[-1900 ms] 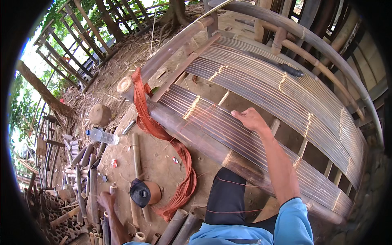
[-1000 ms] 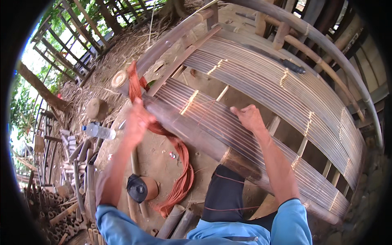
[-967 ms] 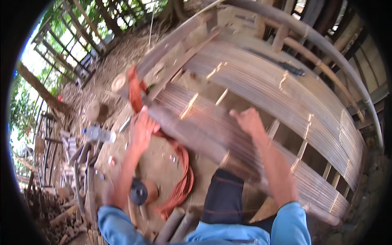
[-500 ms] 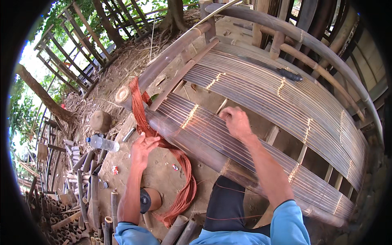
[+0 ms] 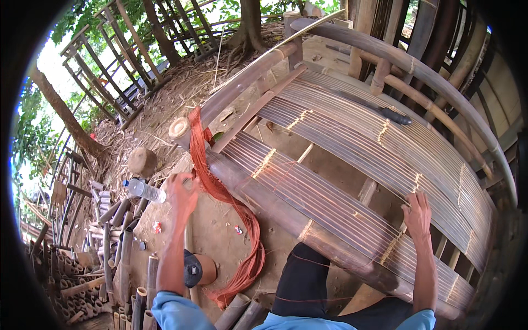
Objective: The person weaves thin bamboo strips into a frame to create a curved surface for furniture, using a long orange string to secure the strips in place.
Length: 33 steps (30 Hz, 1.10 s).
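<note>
My right hand [image 5: 419, 213] is over the gap between two slatted panels of a bamboo bench, fingers curled together at the edge of the rear panel [image 5: 352, 137]. Whatever they pinch is too small to make out. Closer to me lies the front slatted panel [image 5: 308, 184], bound with pale lashings and crossed by thin reddish strands. My left hand [image 5: 183, 190], smeared by motion, is raised just left of a hank of reddish-brown cord [image 5: 250, 236]. That hank drapes over the thick bamboo front rail [image 5: 275, 203] and hangs to the ground.
A black-handled blade [image 5: 395, 116] lies on the rear slats. Bamboo rails [image 5: 407, 49] curve along the bench's back. On the left are a water bottle [image 5: 145, 191], a short log [image 5: 142, 162] and stacked bamboo pieces [image 5: 82, 291]. A dark cap-like item [image 5: 192, 269] sits near my left forearm.
My right hand has travelled right along the bench, from the front panel's far edge to the gap further along. The left hand has moved left, away from the cord. The view has shifted slightly.
</note>
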Each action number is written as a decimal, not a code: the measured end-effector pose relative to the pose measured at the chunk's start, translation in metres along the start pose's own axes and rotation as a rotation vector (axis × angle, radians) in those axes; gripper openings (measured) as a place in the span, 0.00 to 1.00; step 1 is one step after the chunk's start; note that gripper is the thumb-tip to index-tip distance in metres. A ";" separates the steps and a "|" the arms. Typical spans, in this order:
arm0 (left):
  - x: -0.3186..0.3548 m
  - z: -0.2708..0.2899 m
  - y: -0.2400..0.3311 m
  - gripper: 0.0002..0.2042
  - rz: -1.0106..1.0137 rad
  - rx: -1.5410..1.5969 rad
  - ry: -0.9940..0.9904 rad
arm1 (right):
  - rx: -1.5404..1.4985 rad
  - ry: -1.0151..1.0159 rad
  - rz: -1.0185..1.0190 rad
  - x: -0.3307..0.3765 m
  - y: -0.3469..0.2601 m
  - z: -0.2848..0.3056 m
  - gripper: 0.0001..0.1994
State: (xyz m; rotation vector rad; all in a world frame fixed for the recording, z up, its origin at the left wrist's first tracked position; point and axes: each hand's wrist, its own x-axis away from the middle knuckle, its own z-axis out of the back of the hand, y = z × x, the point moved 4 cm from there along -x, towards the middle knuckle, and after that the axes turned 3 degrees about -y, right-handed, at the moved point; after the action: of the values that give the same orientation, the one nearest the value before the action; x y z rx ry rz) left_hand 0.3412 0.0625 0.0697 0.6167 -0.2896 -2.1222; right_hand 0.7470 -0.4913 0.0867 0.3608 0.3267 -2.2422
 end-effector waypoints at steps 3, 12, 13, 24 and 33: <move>-0.011 -0.019 0.050 0.11 -0.085 0.153 -0.001 | 0.015 -0.006 -0.028 0.009 0.013 -0.001 0.13; -0.002 -0.082 0.159 0.16 -0.368 0.210 -0.102 | -0.256 -0.254 -0.086 0.041 0.001 0.011 0.12; 0.002 -0.086 0.165 0.16 -0.363 0.204 -0.102 | -0.342 -0.257 -0.072 0.041 -0.012 0.017 0.13; 0.031 -0.110 0.186 0.22 -0.342 0.131 0.090 | -0.218 -0.061 -0.048 0.069 -0.022 0.013 0.09; 0.032 -0.118 0.179 0.07 -0.218 0.220 -0.031 | -0.412 0.068 -0.345 0.084 0.007 -0.004 0.08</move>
State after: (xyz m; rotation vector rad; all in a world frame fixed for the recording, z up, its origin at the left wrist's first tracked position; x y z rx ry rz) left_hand 0.5125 -0.0652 0.0336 0.7733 -0.4971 -2.3291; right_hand 0.7009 -0.5533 0.0517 0.1680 0.9283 -2.4189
